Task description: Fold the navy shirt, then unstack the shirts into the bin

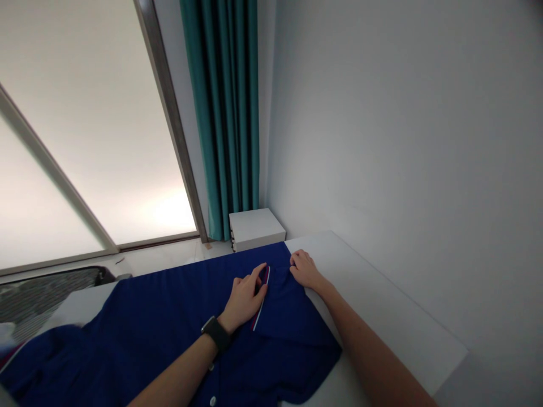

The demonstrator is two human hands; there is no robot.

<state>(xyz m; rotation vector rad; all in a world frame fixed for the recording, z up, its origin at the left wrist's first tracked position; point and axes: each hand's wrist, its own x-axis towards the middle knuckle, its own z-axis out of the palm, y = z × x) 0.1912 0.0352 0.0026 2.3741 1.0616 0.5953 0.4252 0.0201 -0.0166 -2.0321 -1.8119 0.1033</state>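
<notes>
A navy blue button-front shirt (169, 299) lies spread over a white table, one sleeve folded inward so its white-and-red trimmed cuff faces left. My left hand (245, 298), with a dark watch on the wrist, rests on the fabric beside that cuff. Its index finger and thumb are apart and reach the trim; the other fingers curl underneath, partly hidden. At the shirt's far right edge, my right hand (304, 268) has its fingers bent over the folded cloth near the sleeve. White buttons show on the front, below my left wrist.
The white tabletop (360, 288) runs along a pale wall (403, 141) on the right. Beyond the table stand a small white cabinet (257, 226) and a teal curtain (231, 113). A frosted sliding door (85, 124) fills the left. A grey striped item (38, 299) lies low left.
</notes>
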